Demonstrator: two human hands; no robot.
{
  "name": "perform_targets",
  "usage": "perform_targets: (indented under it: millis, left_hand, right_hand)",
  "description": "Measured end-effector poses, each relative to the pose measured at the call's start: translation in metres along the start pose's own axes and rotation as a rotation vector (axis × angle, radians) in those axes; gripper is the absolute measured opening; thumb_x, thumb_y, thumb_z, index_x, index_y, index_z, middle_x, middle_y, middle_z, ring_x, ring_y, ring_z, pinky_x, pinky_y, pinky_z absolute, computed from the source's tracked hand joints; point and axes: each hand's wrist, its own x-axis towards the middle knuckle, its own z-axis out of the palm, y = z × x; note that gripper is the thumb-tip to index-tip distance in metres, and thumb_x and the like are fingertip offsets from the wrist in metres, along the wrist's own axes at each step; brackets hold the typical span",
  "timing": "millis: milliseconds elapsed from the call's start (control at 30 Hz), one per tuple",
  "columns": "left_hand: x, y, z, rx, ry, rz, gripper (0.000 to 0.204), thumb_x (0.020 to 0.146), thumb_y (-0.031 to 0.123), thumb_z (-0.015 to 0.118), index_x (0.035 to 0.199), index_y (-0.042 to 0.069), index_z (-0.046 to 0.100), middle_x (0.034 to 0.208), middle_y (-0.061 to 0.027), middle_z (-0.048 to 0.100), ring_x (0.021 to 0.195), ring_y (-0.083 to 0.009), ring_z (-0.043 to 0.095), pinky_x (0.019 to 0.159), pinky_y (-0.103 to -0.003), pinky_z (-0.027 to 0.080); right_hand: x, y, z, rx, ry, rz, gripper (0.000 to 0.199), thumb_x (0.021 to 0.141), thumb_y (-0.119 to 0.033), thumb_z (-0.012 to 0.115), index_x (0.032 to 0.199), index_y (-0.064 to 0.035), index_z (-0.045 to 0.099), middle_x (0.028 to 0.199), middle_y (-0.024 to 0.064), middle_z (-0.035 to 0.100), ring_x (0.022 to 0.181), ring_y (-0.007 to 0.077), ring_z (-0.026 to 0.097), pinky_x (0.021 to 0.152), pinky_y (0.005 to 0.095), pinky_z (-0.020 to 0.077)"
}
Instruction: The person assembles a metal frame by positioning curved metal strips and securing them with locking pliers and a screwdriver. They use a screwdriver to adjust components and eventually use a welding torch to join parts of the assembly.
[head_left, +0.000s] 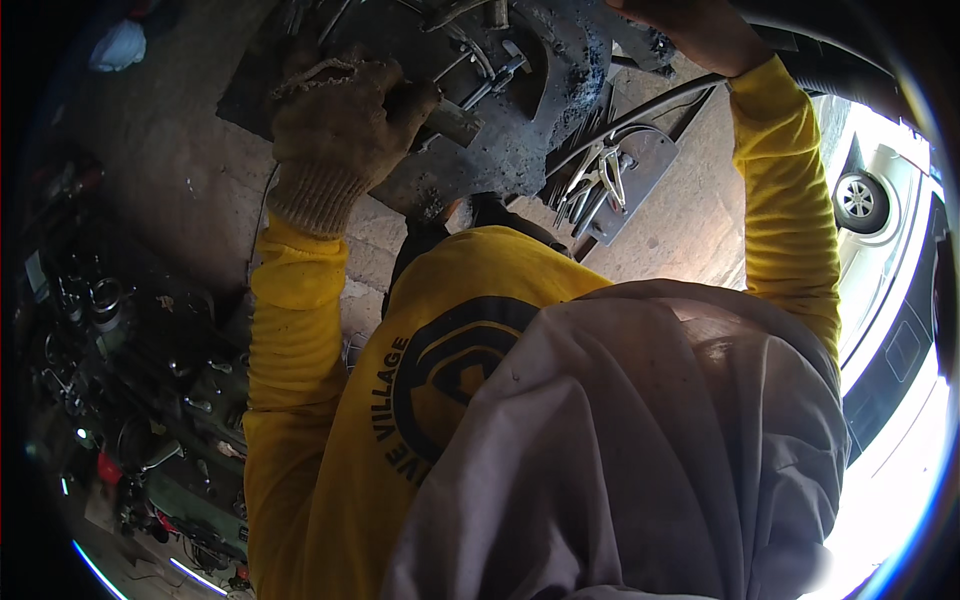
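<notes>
Left hand [335, 130], plate [500, 165] edge | grip curled, seemingly on block [457, 123] | well apart, right hand [700, 32]: grip unclear

Right margin: a pale car [866, 262] stands in strong daylight, its multi-spoked wheel [860, 202] facing the camera and its outline curved by the lens. Upper left: a crumpled white bundle [118, 46] lies on the grey-brown floor [170, 150]. Left and lower left: shiny and dark workshop clutter [105, 310] surrounds a red object [109, 467] (a small colour accent), apparently including metal parts, though shadow obscures most shapes.
</notes>
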Motion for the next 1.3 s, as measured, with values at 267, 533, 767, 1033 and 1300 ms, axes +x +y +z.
perform_targets:
  millis: [267, 533, 767, 1033, 1300]
  left_hand:
    - [0.013, 0.023, -0.024, -0.078, -0.136, -0.269, 0.013, 0.089, 0.037, 0.078, 0.1, 0.029, 0.076, 0.1, 0.005, 0.075, 0.07, -0.0167, 0.072, 0.06, -0.03, 0.059]
    - [-0.021, 0.084, -0.03, -0.178, 0.435, -0.09, 0.041, 0.089, 0.043, 0.078, 0.121, 0.02, 0.068, 0.102, -0.0092, 0.075, 0.085, -0.0274, 0.076, 0.068, -0.041, 0.063]
    - [0.006, 0.108, -0.037, -0.332, -0.52, -0.44, 0.056, 0.094, 0.04, 0.072, 0.14, 0.013, 0.055, 0.103, -0.0171, 0.074, 0.09, -0.0321, 0.075, 0.081, -0.043, 0.062]
    - [0.02, 0.093, -0.014, -0.31, -0.644, -0.436, 0.029, 0.094, 0.028, 0.069, 0.12, 0.015, 0.067, 0.113, -0.0153, 0.065, 0.092, -0.0325, 0.073, 0.079, -0.044, 0.062]
    - [0.023, 0.072, -0.02, -0.621, -0.662, -0.369, 0.05, 0.093, 0.039, 0.068, 0.128, 0.005, 0.06, 0.114, -0.0231, 0.071, 0.109, -0.0393, 0.069, 0.097, -0.047, 0.055]
  right_hand:
    - [-0.005, 0.002, 0.0, -0.149, -0.135, 0.165, 0.029, 0.102, -0.025, 0.065, 0.123, -0.0071, 0.072, 0.091, 0.0095, 0.073, 0.076, 0.0175, 0.064, 0.072, 0.0342, 0.0533]
    - [-0.006, -0.016, -0.003, 0.059, -0.138, 0.402, 0.028, 0.101, -0.023, 0.067, 0.123, -0.0054, 0.072, 0.085, 0.0023, 0.068, 0.076, 0.0103, 0.057, 0.069, 0.0287, 0.0496]
    - [-0.018, 0.007, 0.017, 0.194, -0.022, 0.266, 0.027, 0.102, -0.018, 0.064, 0.123, -0.0029, 0.069, 0.091, 0.0048, 0.069, 0.078, 0.0131, 0.059, 0.07, 0.0306, 0.0503]
    - [-0.035, -0.017, 0.02, -0.076, 0.053, 0.284, 0.025, 0.099, -0.015, 0.064, 0.122, -0.0066, 0.07, 0.094, 0.0125, 0.072, 0.083, 0.0175, 0.066, 0.075, 0.0338, 0.0544]
    - [-0.022, -0.007, 0.029, -0.178, 0.08, 0.016, 0.031, 0.097, -0.021, 0.064, 0.123, -0.0073, 0.072, 0.109, 0.0188, 0.072, 0.1, 0.0314, 0.069, 0.091, 0.041, 0.0543]
